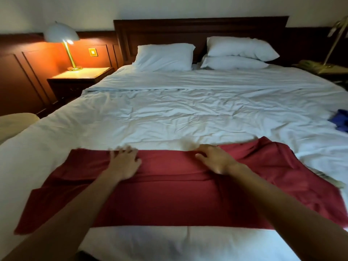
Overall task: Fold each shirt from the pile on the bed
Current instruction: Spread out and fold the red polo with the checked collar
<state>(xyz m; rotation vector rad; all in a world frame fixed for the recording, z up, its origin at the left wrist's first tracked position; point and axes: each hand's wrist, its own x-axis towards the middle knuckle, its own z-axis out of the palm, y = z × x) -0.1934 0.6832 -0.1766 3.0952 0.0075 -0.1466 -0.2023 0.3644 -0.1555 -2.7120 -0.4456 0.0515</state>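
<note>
A dark red shirt (169,200) lies spread across the foot of the white bed (169,117), its sleeves fanning out to left and right. My left hand (124,162) lies flat on the shirt's far edge, fingers spread. A little to the right, my right hand (214,159) rests on the same far edge with fingers stretched forward. A fold line runs across the cloth just below both hands. At the bed's right edge, a blue garment (339,119) is partly cut off by the frame.
Three white pillows (165,57) lean on the dark wooden headboard (199,29). A lit lamp (62,34) stands on the nightstand (81,76) at the left. A brass lamp and a tray (323,66) are at the right. A cream cushion (17,121) shows at far left.
</note>
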